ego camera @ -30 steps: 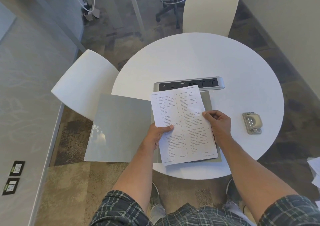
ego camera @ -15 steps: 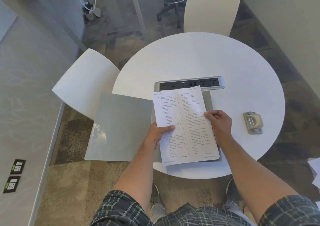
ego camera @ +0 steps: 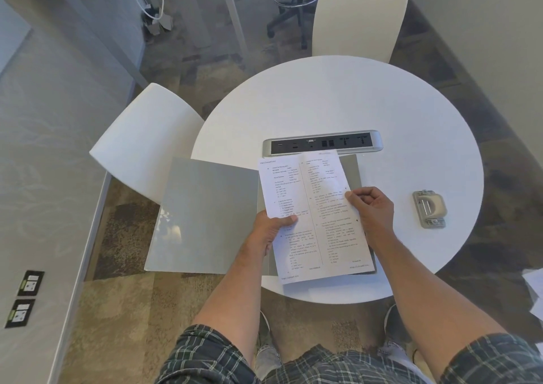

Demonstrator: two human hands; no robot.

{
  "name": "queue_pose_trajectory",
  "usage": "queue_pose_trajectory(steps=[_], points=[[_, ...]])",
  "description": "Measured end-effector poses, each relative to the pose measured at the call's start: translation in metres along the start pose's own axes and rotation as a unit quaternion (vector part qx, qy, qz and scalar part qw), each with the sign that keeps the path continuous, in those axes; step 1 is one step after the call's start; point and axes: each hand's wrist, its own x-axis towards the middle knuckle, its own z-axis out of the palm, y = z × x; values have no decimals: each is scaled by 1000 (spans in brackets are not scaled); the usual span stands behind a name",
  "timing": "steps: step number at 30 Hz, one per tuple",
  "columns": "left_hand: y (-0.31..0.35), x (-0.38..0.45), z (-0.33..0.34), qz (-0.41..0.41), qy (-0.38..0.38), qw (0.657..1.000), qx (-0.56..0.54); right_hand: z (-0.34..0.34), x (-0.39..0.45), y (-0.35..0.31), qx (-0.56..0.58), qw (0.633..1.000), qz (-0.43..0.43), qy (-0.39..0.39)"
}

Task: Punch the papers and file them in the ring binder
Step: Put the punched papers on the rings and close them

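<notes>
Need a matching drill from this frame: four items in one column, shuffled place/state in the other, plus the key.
Items:
1. printed sheet
2. hole punch
3. ring binder
4. power strip

Places/states:
A. lying open, front cover hanging past the table's left edge
B. held in the air by the left hand and right hand
C. set into the tabletop, just beyond the sheet
D. alone on the table, right of the right hand

Pairs: 1-B, 2-D, 3-A, 4-C
</notes>
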Motion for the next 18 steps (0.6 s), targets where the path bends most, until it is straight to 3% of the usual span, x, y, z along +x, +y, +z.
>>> queue_pose_trajectory(steps=[18], points=[[2, -2, -2, -2, 4, 1000, 23, -3, 3, 8, 23, 1000, -11, -11]])
